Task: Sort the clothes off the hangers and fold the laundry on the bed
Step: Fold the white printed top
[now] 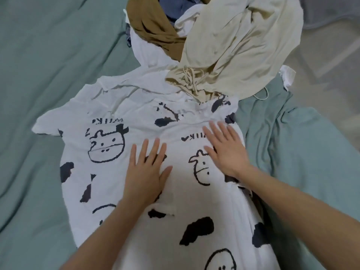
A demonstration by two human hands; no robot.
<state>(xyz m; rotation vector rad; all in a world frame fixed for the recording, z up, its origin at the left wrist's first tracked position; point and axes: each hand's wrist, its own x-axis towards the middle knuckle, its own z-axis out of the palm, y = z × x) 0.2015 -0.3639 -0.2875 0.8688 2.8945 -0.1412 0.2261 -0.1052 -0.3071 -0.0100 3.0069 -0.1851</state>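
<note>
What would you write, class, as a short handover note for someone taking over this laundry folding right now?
Left hand: flat, fingers straight, pressing on the cow-print shirt.
Right hand: also flat on the shirt, nearer its right edge.
The shirt lies spread on the green bedsheet, off its hanger, right side partly folded in.
Done: shirt laid out and smoothed.
Left: finish folding it, then the pile behind: cream garment, brown garment and others underneath.
</note>
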